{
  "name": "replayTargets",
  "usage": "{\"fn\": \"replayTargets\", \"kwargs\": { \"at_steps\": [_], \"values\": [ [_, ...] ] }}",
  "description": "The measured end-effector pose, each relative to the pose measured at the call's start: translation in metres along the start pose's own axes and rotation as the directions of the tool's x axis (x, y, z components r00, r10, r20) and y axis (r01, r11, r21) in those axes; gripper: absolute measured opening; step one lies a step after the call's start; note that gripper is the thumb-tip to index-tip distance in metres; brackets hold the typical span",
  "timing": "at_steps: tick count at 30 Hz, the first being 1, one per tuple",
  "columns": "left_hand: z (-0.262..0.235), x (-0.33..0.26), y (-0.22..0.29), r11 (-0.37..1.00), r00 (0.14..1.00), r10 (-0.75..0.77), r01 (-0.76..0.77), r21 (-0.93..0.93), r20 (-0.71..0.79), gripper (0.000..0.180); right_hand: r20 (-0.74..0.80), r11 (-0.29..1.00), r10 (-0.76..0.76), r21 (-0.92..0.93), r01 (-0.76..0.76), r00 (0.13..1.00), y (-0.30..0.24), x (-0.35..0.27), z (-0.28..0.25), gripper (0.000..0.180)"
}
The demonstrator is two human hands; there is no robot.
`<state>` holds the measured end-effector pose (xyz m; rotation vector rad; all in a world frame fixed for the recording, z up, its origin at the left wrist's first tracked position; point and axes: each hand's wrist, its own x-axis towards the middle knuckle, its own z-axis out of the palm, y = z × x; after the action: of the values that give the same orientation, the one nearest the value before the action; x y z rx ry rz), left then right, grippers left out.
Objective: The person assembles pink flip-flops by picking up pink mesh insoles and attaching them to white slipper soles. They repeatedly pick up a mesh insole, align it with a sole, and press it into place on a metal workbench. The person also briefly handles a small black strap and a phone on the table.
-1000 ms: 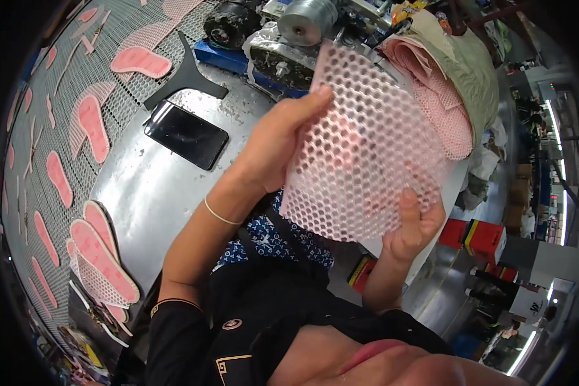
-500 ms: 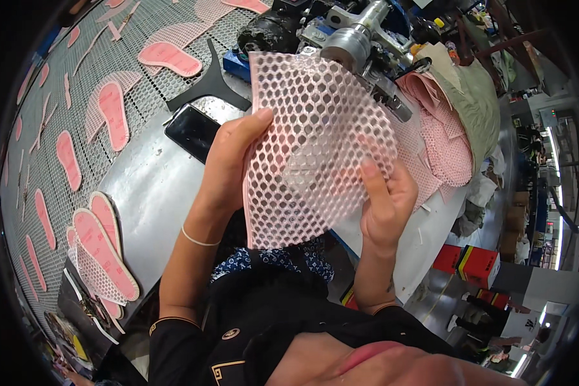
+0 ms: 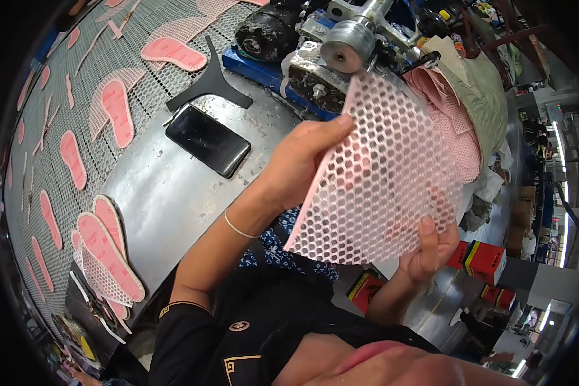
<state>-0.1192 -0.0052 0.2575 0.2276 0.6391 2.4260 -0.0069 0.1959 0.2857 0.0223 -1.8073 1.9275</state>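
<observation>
A translucent pink mesh fabric piece [image 3: 383, 186] with a honeycomb of holes hangs tilted in front of me. My left hand [image 3: 305, 151] grips its straight left edge, thumb on the near face and the other fingers behind, seen blurred through the holes. At the lower right, my right hand [image 3: 431, 251] pinches the curved edge, its thumb in front and its fingers partly hidden by the mesh. The top corner of the piece is just below the metal roller [image 3: 347, 48] of a machine; I cannot tell whether they touch.
A black phone [image 3: 209, 141] lies on the metal worktop [image 3: 154, 186], beside a dark Y-shaped piece [image 3: 209, 80]. Pink insoles [image 3: 109, 257] are stacked at the left, and others lie on a grey mesh surface [image 3: 87, 74]. Pink fabric bundles [image 3: 460, 145] sit at the right, with red boxes [image 3: 482, 260] beyond.
Both hands have carried the mesh piece to the right and tilted it, its straight edge now slanting. The phone and more of the machine have come into sight.
</observation>
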Motion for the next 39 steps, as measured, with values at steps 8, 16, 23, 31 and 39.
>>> {"fn": "replayTargets", "kwargs": {
  "at_steps": [8, 16, 23, 31, 39],
  "values": [
    [-0.014, -0.041, 0.047, 0.946, 0.963, 0.228, -0.184, 0.266, -0.143, 0.032, 0.28, 0.986, 0.167, -0.028, -0.166, 0.945, 0.008, 0.036, 0.064, 0.035],
    [-0.02, -0.075, -0.003, 0.782, 0.922, 0.271, -0.043, 0.622, -0.276, 0.026, 0.234, 0.983, 0.13, -0.159, -0.094, 0.964, 0.012, 0.064, 0.087, 0.025],
    [-0.007, -0.039, -0.044, 0.86, 0.922, 0.354, -0.255, 0.442, -0.155, 0.049, 0.199, 0.959, 0.022, -0.28, 0.036, 0.98, 0.001, 0.065, 0.068, 0.025],
    [-0.002, -0.019, -0.039, 0.942, 0.9, 0.335, -0.316, 0.114, -0.279, 0.052, 0.294, 0.864, -0.289, -0.329, 0.38, 0.911, -0.002, 0.049, 0.09, 0.022],
    [-0.044, -0.097, 0.012, -0.484, 0.596, 0.729, 0.099, 0.869, 0.338, 0.026, 0.764, 0.741, -0.299, -0.191, 0.644, 0.572, -0.006, -0.005, 0.168, 0.053]
  ]
}}
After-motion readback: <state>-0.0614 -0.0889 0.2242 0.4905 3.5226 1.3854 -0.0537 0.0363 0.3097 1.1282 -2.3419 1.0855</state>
